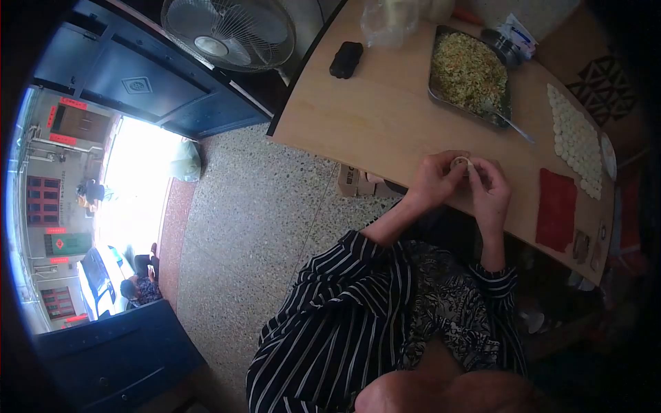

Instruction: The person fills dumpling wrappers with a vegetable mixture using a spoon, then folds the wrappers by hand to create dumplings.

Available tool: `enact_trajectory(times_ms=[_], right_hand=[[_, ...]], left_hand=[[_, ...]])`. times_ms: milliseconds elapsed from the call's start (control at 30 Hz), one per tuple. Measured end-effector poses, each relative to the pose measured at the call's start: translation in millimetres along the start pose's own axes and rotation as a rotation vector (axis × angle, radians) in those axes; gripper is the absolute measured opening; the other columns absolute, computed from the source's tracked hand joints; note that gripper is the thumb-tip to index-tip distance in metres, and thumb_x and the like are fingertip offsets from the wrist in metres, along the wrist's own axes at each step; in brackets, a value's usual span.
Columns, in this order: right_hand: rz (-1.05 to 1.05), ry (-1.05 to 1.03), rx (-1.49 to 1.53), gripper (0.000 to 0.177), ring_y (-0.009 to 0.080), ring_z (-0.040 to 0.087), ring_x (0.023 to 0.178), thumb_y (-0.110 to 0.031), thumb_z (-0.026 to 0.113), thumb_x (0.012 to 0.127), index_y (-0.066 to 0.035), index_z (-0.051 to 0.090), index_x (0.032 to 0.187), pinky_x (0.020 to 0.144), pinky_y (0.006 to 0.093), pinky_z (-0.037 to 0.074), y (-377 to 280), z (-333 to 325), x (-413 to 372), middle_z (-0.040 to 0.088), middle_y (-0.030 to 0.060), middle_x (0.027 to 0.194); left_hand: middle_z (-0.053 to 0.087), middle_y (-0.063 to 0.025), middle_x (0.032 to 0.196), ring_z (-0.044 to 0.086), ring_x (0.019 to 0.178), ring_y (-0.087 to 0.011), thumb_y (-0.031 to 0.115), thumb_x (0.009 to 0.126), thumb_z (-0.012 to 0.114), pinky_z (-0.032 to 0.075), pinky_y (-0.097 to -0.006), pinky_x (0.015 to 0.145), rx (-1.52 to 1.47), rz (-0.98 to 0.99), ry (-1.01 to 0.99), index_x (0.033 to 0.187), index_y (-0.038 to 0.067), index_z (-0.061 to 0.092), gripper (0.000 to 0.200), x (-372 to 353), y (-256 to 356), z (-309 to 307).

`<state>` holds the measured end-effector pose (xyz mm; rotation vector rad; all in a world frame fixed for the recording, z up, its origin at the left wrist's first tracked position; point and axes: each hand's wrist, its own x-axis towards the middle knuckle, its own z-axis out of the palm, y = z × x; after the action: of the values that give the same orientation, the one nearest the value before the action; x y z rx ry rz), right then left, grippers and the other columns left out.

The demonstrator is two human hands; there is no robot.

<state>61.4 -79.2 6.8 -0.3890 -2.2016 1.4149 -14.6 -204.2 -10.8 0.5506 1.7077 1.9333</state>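
The left hand (436, 180) and the right hand (490, 187) were pinching together one small dough piece (459, 164) at the table's (372, 103) near side.

Seemingly a home, opening onto the outdoors
A table (372, 103) is bearing a food tray (431, 82), a fan (227, 33) is standing by 1 blue door (155, 79), and speckled floor (241, 199) is running to a bright doorway (134, 186).

Glaring doorway light, dim interior, dark curved edges with fisheye distortion.
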Motion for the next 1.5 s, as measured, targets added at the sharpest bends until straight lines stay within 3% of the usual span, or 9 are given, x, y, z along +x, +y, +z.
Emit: enact_trajectory(times_ms=[133, 233, 533, 767, 900, 967, 1167, 1367, 1500], right_hand=[[0.015, -0.023, -0.002, 0.014, 0.0105, 0.062, 0.085, 0.003, 0.063, 0.090, 0.002, 0.065, 0.104, 0.074, 0.0238, 0.051, -2.7, 1.0, -0.4, 0.064, 0.0050, 0.094], [-0.018, -0.042, -0.003, 0.013, 0.0117, 0.063, 0.084, 0.003, 0.064, 0.089, 0.002, 0.066, 0.102, 0.074, 0.0248, 0.051, -12.3, 1.2, -1.1, 0.064, 0.0061, 0.093], [-0.141, -0.097, -0.064, 0.010, 0.0185, 0.065, 0.080, 0.003, 0.066, 0.087, 0.002, 0.066, 0.097, 0.070, 0.0271, 0.051, -6.6, -1.0, -0.8, 0.063, 0.0105, 0.089], [-0.140, -0.013, -0.027, 0.009, 0.0221, 0.065, 0.077, 0.000, 0.067, 0.086, 0.002, 0.065, 0.095, 0.067, 0.0307, 0.051, -5.9, 1.6, -5.9, 0.065, 0.0119, 0.090], [-0.128, -0.064, -0.072, 0.012, 0.0197, 0.065, 0.080, 0.003, 0.066, 0.085, 0.003, 0.065, 0.097, 0.070, 0.0299, 0.052, -6.9, 0.6, -10.1, 0.065, 0.0104, 0.090], [-0.188, -0.089, -0.100, 0.010, 0.0260, 0.065, 0.078, 0.001, 0.066, 0.085, 0.002, 0.064, 0.095, 0.068, 0.0339, 0.051, -8.1, -1.8, -10.2, 0.063, 0.0123, 0.088], [-0.195, -0.180, -0.085, 0.012, 0.0332, 0.063, 0.078, 0.001, 0.063, 0.086, 0.001, 0.063, 0.098, 0.067, 0.0382, 0.050, -19.1, -3.8, -7.8, 0.061, 0.0148, 0.088], [-0.312, -0.181, -0.145, 0.013, 0.0333, 0.064, 0.081, 0.001, 0.062, 0.087, 0.002, 0.064, 0.100, 0.069, 0.0380, 0.052, -14.5, 1.8, -7.0, 0.062, 0.0147, 0.092], [-0.288, -0.151, -0.117, 0.014, 0.0308, 0.066, 0.082, 0.001, 0.064, 0.086, 0.002, 0.064, 0.100, 0.069, 0.0362, 0.053, -9.5, 4.9, -6.9, 0.063, 0.0143, 0.094]], left_hand=[[0.072, -0.0083, 0.100, 0.062, 0.091, -0.0085, 0.014, 0.097, 0.058, 0.052, -0.0265, 0.081, -0.013, 0.015, 0.007, 0.118, -0.005, 0.064, 0.029, 0.3, -6.2, -1.1], [0.073, -0.0125, 0.088, 0.066, 0.080, -0.0121, 0.016, 0.095, 0.058, 0.053, -0.0301, 0.070, 0.043, 0.078, 0.060, 0.111, -0.004, 0.067, 0.027, -1.4, -5.8, -2.1], [0.071, -0.0081, 0.093, 0.062, 0.087, -0.0093, 0.013, 0.096, 0.057, 0.053, -0.0273, 0.078, 0.264, -0.008, -0.034, 0.113, -0.004, 0.066, 0.026, -10.7, 10.4, -12.4], [0.069, -0.0094, 0.104, 0.064, 0.094, -0.0121, 0.009, 0.099, 0.055, 0.054, -0.0260, 0.084, -0.155, 0.005, -0.035, 0.121, -0.005, 0.062, 0.027, -14.7, -0.9, -10.3], [0.070, -0.0096, 0.104, 0.064, 0.096, -0.0118, 0.008, 0.099, 0.054, 0.053, -0.0259, 0.085, -0.026, -0.025, -0.039, 0.121, -0.005, 0.063, 0.027, -17.9, 3.6, -11.0], [0.070, -0.0091, 0.104, 0.064, 0.095, -0.0120, 0.008, 0.099, 0.053, 0.054, -0.0260, 0.085, 0.026, -0.020, -0.038, 0.119, -0.006, 0.063, 0.026, -19.4, -0.2, -11.4], [0.071, -0.0121, 0.079, 0.066, 0.074, -0.0102, 0.007, 0.094, 0.058, 0.053, -0.0285, 0.064, 0.315, 0.079, -0.012, 0.111, -0.004, 0.068, 0.022, -22.4, 5.0, -17.6], [0.064, -0.0201, 0.069, 0.066, 0.063, -0.0146, 0.006, 0.089, 0.060, 0.049, -0.0333, 0.056, 0.505, 0.249, -0.015, 0.103, -0.002, 0.069, 0.019, -16.3, 11.7, -24.1], [0.070, -0.0169, 0.084, 0.068, 0.079, -0.0148, 0.008, 0.093, 0.058, 0.053, -0.0305, 0.067, 0.442, 0.103, -0.059, 0.111, -0.005, 0.066, 0.023, -15.7, 23.9, -28.5]])
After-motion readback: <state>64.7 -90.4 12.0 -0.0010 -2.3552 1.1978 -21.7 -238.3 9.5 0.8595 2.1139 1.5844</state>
